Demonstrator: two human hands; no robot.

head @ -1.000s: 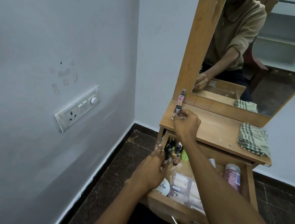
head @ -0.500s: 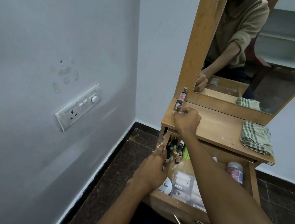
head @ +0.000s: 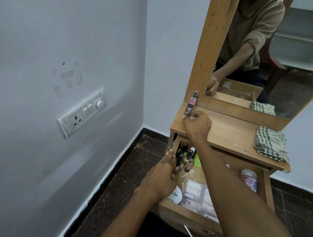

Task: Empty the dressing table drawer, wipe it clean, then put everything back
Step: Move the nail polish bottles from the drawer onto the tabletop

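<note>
Right hand [head: 197, 125] pinches a nail polish bottle [head: 189, 109] on the dressing table top [head: 228, 133], mid-frame. Left hand [head: 161, 180] grips bottles in the open drawer [head: 185, 212] below. Checked cloth [head: 271, 143] sits right.

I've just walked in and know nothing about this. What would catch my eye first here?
Probably the open drawer of the wooden dressing table, crowded with small bottles, where the left hand reaches in. Next, the right hand setting a little bottle at the tabletop's left edge, and the checked cloth lying on the right.
</note>
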